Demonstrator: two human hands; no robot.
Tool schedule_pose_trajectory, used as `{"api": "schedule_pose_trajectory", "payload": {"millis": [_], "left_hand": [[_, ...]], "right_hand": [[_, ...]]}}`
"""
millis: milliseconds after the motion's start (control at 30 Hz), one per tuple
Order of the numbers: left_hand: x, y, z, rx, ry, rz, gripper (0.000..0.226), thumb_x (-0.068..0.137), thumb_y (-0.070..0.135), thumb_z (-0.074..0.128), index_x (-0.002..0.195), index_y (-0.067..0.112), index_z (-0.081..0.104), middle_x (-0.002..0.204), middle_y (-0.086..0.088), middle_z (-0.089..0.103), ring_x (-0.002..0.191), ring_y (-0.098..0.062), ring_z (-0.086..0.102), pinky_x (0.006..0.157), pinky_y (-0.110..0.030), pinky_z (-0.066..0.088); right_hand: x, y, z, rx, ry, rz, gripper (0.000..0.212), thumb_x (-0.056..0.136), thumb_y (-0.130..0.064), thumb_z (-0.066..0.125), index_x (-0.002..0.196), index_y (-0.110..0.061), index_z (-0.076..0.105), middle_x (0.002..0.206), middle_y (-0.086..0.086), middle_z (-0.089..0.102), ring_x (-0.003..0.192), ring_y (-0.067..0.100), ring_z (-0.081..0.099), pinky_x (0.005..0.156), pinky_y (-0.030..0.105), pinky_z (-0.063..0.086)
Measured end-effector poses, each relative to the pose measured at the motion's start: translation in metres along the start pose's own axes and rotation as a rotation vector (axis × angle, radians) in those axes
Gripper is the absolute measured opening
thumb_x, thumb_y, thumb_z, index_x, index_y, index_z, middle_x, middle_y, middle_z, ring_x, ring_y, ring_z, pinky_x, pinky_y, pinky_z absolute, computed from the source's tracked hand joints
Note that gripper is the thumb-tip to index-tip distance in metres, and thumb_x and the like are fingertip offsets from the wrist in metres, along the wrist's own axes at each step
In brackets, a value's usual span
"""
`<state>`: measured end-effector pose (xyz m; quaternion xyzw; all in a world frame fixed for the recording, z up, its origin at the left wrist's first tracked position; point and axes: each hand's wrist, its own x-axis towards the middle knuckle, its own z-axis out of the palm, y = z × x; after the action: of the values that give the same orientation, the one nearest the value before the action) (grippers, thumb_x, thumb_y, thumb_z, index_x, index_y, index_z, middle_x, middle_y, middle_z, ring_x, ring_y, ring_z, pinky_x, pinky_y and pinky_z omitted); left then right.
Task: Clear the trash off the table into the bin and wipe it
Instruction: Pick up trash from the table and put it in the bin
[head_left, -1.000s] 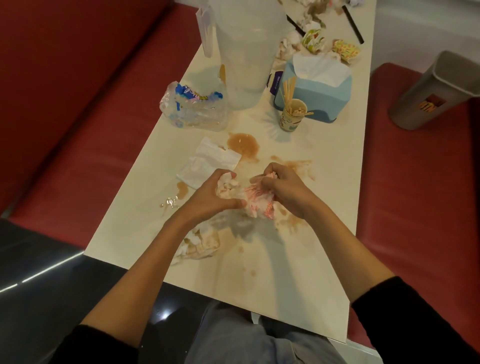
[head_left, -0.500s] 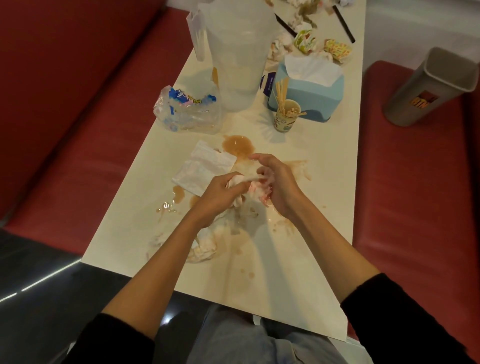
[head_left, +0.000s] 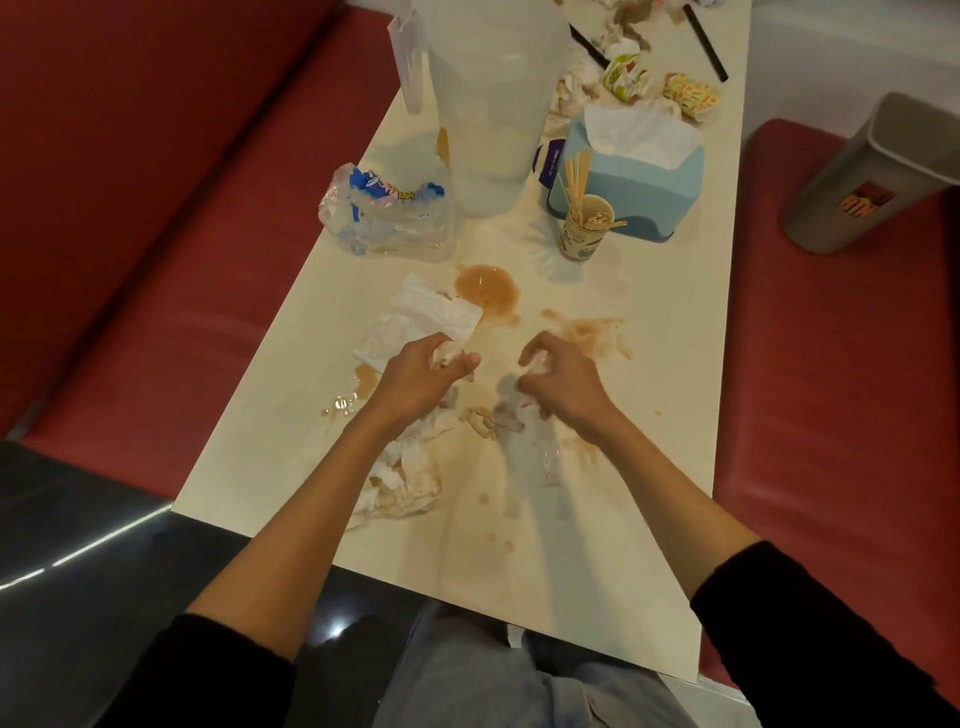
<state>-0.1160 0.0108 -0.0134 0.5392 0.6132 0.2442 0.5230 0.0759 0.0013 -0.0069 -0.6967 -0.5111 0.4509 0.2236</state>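
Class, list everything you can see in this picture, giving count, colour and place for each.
table: one, cream, centre.
benches: two, red, either side.
bin: one, grey, on right bench.
jug: one, clear plastic, far left of table.
tissue box: one, pale blue, beside jug.
stick cup: one, beige, before tissue box.
crushed bottle: one, clear with blue label, left edge.
spill: one puddle, brown, mid-table.
napkin: one, white, flat beside spill.
soiled tissues: one heap, white-brown, near edge.
wrappers: several, yellow-green, far end.
left hand: one, grips white tissue.
right hand: one, fingers curled, contents unclear.

Red bench seats, dark glossy floor
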Motion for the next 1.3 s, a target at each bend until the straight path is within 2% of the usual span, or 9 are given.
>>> {"api": "schedule_pose_trajectory", "payload": {"millis": [167,333,467,567,667,733,800,900,1300], "left_hand": [[-0.007,-0.010,0.005,-0.017,-0.010,-0.035,0.022,0.089,0.039,0.066,0.090,0.017,0.064,0.074,0.012,0.067,0.078,-0.014,0.063,0.072,-0.037,0.055],[-0.011,-0.012,0.011,0.000,-0.052,-0.066,0.022,0.093,0.046,0.053,0.099,0.027,0.061,0.095,0.008,0.065,0.093,-0.017,0.063,0.089,-0.046,0.053],[-0.010,-0.004,0.018,-0.033,-0.075,-0.102,0.031,0.099,0.045,0.035,0.110,0.027,0.058,0.109,0.011,0.059,0.108,-0.014,0.055,0.098,-0.045,0.047],[-0.007,0.006,0.028,-0.060,-0.051,-0.100,0.032,0.103,0.040,0.030,0.115,0.028,0.057,0.115,0.015,0.057,0.116,-0.010,0.051,0.098,-0.038,0.044],[-0.002,0.016,0.041,-0.026,-0.034,-0.055,0.030,0.104,0.033,0.032,0.120,0.025,0.056,0.112,0.016,0.057,0.111,-0.010,0.053,0.092,-0.035,0.046],[0.001,0.026,0.058,0.002,-0.037,-0.010,0.029,0.104,0.034,0.035,0.122,0.025,0.056,0.112,0.013,0.058,0.104,-0.011,0.055,0.087,-0.033,0.047],[0.004,0.037,0.077,-0.004,-0.045,0.025,0.030,0.104,0.036,0.037,0.123,0.025,0.056,0.114,0.009,0.059,0.101,-0.011,0.055,0.083,-0.030,0.046],[0.009,0.062,0.116,-0.033,-0.073,0.055,0.027,0.103,0.032,0.042,0.124,0.026,0.057,0.111,0.012,0.059,0.096,-0.007,0.055,0.080,-0.028,0.044],[0.037,0.189,0.311,0.126,-0.166,0.306,0.032,0.102,0.029,0.047,0.132,0.023,0.053,0.121,0.007,0.054,0.107,-0.014,0.054,0.090,-0.028,0.047]], "right_hand": [[-0.009,0.030,0.042,-0.356,-0.145,-0.189,0.029,0.087,-0.016,0.062,0.115,-0.019,0.058,0.096,0.006,0.046,0.084,0.024,0.050,0.056,0.013,0.031],[-0.017,0.042,0.054,-0.440,-0.147,-0.228,0.021,0.092,-0.019,0.059,0.109,-0.006,0.056,0.099,0.006,0.039,0.082,0.028,0.051,0.069,0.033,0.043],[-0.012,0.042,0.051,-0.416,-0.136,-0.239,0.011,0.089,-0.007,0.056,0.098,-0.003,0.059,0.088,0.008,0.046,0.083,0.028,0.050,0.064,0.029,0.030],[-0.008,0.039,0.034,-0.274,-0.054,-0.185,0.012,0.084,-0.003,0.057,0.093,-0.002,0.063,0.086,0.013,0.061,0.082,0.030,0.057,0.066,0.032,0.038],[-0.009,0.035,0.005,-0.090,0.028,-0.143,0.009,0.081,0.000,0.058,0.087,-0.005,0.063,0.074,0.002,0.062,0.068,0.025,0.063,0.064,0.030,0.052],[-0.012,0.037,-0.023,0.012,0.070,-0.115,0.009,0.082,0.002,0.058,0.088,-0.004,0.063,0.076,0.001,0.061,0.056,0.010,0.062,0.052,0.014,0.048],[-0.012,0.041,-0.051,0.084,0.109,-0.103,0.008,0.082,0.000,0.061,0.089,-0.004,0.064,0.079,-0.002,0.061,0.049,0.003,0.060,0.052,0.014,0.050],[-0.012,0.055,-0.098,0.178,0.173,-0.075,0.008,0.082,-0.007,0.066,0.091,-0.008,0.066,0.083,-0.003,0.062,0.058,0.012,0.064,0.057,0.027,0.058],[-0.010,0.146,-0.300,0.158,0.416,-0.111,0.010,0.082,-0.021,0.073,0.084,-0.014,0.067,0.075,0.000,0.066,0.067,0.015,0.068,0.048,0.020,0.053]]}}
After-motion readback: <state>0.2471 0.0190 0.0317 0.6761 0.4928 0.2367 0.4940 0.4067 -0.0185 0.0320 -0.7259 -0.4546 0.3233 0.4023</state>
